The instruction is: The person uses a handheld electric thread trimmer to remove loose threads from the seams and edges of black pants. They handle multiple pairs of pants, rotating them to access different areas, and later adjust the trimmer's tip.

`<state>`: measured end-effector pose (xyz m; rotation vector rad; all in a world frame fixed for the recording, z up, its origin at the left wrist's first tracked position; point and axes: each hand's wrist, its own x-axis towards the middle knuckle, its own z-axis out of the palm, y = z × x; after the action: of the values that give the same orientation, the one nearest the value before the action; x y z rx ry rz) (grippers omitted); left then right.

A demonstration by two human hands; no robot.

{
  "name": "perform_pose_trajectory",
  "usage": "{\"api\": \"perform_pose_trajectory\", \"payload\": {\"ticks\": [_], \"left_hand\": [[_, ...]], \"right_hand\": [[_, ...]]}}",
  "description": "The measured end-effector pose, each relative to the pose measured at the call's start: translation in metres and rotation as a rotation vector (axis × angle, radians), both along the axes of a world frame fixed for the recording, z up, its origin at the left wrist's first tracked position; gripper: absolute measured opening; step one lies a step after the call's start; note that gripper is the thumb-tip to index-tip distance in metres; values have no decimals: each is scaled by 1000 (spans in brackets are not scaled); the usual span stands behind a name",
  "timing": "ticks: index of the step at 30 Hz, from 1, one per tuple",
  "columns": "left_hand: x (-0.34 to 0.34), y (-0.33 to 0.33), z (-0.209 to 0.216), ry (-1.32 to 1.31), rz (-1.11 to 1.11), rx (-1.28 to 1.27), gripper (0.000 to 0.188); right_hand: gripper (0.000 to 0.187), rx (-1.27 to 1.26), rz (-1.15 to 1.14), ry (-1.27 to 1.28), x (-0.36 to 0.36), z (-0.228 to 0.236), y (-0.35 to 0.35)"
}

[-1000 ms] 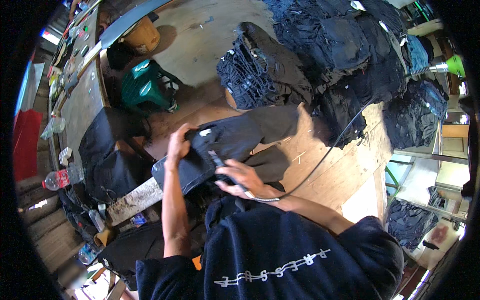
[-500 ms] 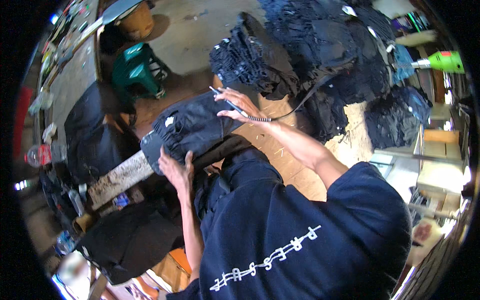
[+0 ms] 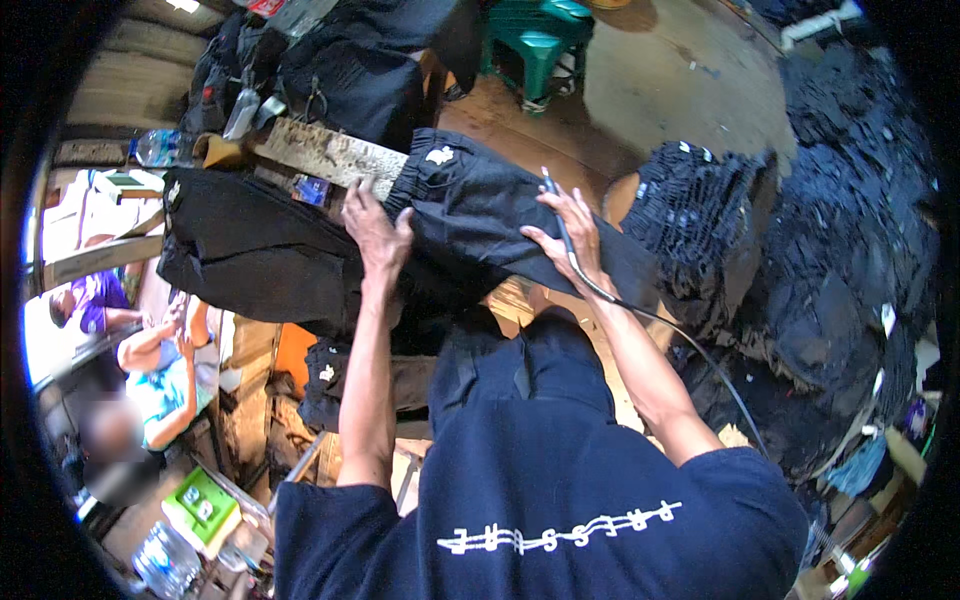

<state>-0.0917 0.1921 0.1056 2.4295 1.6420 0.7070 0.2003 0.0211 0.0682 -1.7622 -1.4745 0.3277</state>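
Observation:
A pair of black trousers (image 3: 490, 205) with a gathered elastic waistband and a small white mark lies across a narrow board. My left hand (image 3: 378, 235) is beside the waistband, fingers apart, its thumb at the cloth's near edge. Between the fingers of my right hand (image 3: 575, 240) is a slim pen-shaped tool (image 3: 561, 222), its cable running back along my forearm. That hand rests over the trouser legs, thumb stretched out toward the waistband. More black trousers (image 3: 265, 250) hang to the left of my left hand.
A worn plank (image 3: 330, 150) extends left from the trousers. Gathered black garments (image 3: 690, 205) are stacked at right, beside a large heap of dark cloth (image 3: 850, 230). A green plastic stool (image 3: 537, 45) stands beyond. At far left sits another person (image 3: 165, 370).
The view has swung left, bringing the other person into sight. My left hand now lies flatter beside the waistband. My right hand still holds the pen-shaped tool over the trousers.

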Motion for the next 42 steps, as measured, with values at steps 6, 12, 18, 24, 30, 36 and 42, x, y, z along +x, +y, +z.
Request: {"api": "perform_pose_trajectory", "payload": {"ticks": [6,12,18,24,30,36,42], "left_hand": [[64,-47,-5,-55,-206,-198,78],[74,26,6,69,-290,-519,71],[47,19,0,-405,-193,-822,77],[43,5,-13,-596,-94,-900,82],[35,12,-18,-594,-175,-886,82],[35,7,-22,-635,-165,-864,81],[37,3,-25,-650,-158,-845,80]], "right_hand": [[60,-68,-58,-47,39,4,-37],[40,-74,-173,180,49,-1,-50],[32,-23,-219,302,56,-9,-58],[38,36,-176,316,17,6,-8],[31,215,309,204,-50,4,75],[30,281,356,184,-58,-10,92],[33,293,405,180,-56,-15,89]]}}
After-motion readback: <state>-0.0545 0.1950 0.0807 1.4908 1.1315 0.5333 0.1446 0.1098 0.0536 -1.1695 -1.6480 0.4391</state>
